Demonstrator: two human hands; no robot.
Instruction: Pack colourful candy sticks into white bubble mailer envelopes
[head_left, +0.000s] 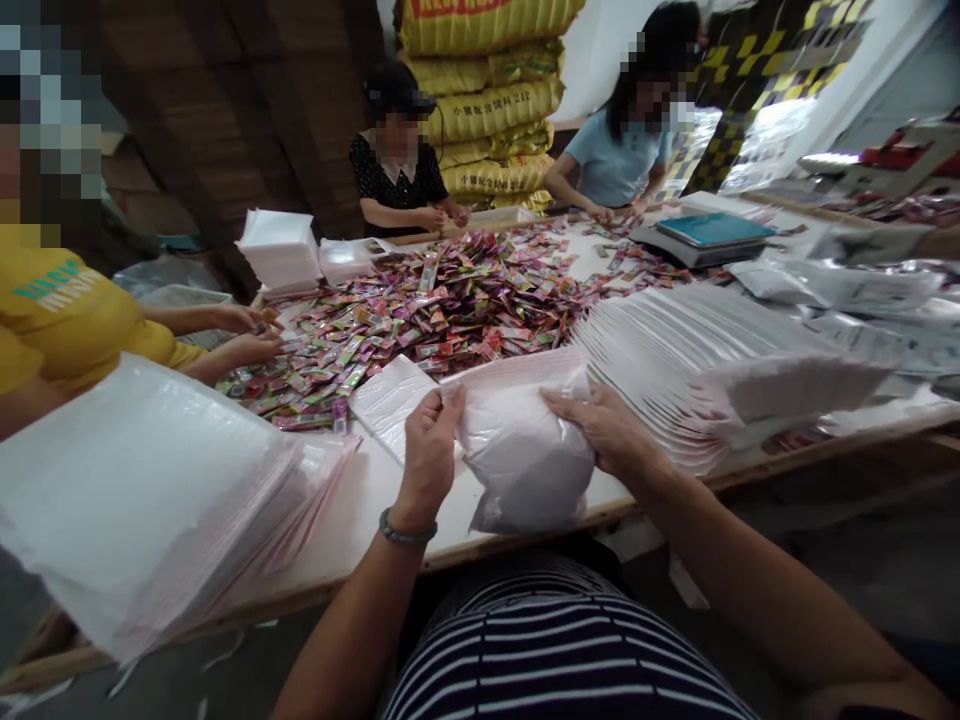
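Observation:
A bulging white padded mailer [529, 460] hangs upright between my two hands, just over the front edge of the table. My left hand [433, 445] pinches its upper left corner, thumb on the near side. At its upper right side my right hand [604, 430] is closed on the mailer, with the thumb pressed across the front. What fills the mailer is hidden. Behind it, a flat white mailer [394, 405] lies on the table. A large heap of small colourful sachets [457, 300] spreads beyond.
Stacks of white mailers lie at the left [142, 500] and right [697, 350]. White packs [279, 250] stand at the back left, a teal-topped scale [712, 235] at the back right. Several co-workers handle sachets around the table. Yellow sacks [487, 110] are piled behind.

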